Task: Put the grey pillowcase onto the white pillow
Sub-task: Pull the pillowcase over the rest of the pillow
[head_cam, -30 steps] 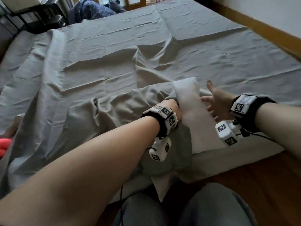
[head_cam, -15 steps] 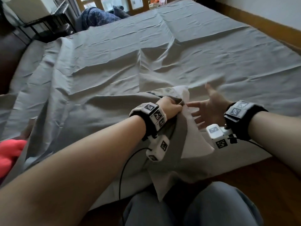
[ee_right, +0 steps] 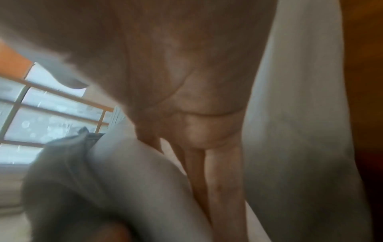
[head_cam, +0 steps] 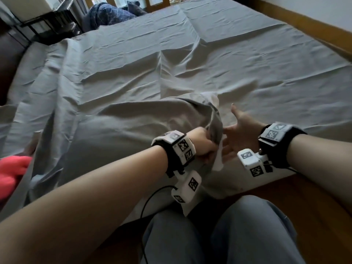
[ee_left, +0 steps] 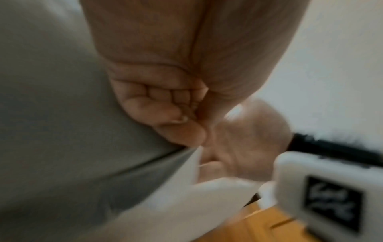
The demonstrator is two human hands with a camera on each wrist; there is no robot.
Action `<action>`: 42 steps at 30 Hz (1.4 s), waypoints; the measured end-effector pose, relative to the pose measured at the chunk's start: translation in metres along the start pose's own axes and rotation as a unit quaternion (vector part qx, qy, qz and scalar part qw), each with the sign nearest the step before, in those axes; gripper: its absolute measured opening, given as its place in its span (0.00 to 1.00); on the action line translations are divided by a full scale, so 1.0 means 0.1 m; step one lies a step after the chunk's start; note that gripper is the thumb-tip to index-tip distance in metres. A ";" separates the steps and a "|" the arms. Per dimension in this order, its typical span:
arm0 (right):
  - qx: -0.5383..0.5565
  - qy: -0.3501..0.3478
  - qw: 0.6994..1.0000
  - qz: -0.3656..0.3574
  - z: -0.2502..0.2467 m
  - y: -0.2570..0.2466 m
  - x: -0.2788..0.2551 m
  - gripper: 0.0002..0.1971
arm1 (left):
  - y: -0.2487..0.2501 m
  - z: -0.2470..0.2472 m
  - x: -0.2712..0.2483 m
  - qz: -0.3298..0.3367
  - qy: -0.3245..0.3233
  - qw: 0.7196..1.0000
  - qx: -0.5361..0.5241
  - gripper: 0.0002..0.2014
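Observation:
The grey pillowcase lies bunched over the white pillow at the near edge of the bed. Only a thin white strip of the pillow shows at the pillowcase's open end. My left hand grips the hem of the pillowcase in a fist; the left wrist view shows its fingers curled tight against the grey cloth, with white pillow below. My right hand is spread open just right of the opening, its fingers straight beside the white fabric, holding nothing.
The bed's creased grey sheet stretches away ahead. A wooden ledge runs along the right, with wooden floor below. A pink object sits at the left edge, a dark blue blanket far back. My knees are against the bed.
The left hand has drawn the pillowcase hem rightward over the pillow. The broad white strip has shrunk to a sliver. The right hand stays open beside it.

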State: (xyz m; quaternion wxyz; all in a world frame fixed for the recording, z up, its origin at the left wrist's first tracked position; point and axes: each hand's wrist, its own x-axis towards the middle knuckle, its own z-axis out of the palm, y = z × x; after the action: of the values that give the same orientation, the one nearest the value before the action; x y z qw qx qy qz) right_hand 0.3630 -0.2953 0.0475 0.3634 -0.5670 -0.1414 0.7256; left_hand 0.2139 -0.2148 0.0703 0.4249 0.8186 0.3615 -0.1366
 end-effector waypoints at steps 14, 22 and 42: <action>-0.077 0.164 0.983 0.037 -0.38 -0.44 0.18 0.53 | 0.05 -0.85 0.40 -0.100 0.223 0.969 -0.029 0.33; -0.012 0.102 0.994 -0.027 -0.41 -0.98 0.73 0.51 | -0.01 -1.06 1.26 -0.114 0.169 0.956 0.212 0.25; 0.119 0.041 0.977 -0.173 0.16 -1.05 0.61 0.23 | 0.22 -1.16 0.96 -0.035 0.118 0.953 -0.277 0.20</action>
State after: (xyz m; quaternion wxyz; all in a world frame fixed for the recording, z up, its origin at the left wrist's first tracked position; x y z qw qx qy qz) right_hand 0.3806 -0.1767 0.0733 0.5540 -0.5160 -0.1347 0.6393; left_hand 0.2875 -0.0856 0.1019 0.5841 0.6659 0.4612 0.0519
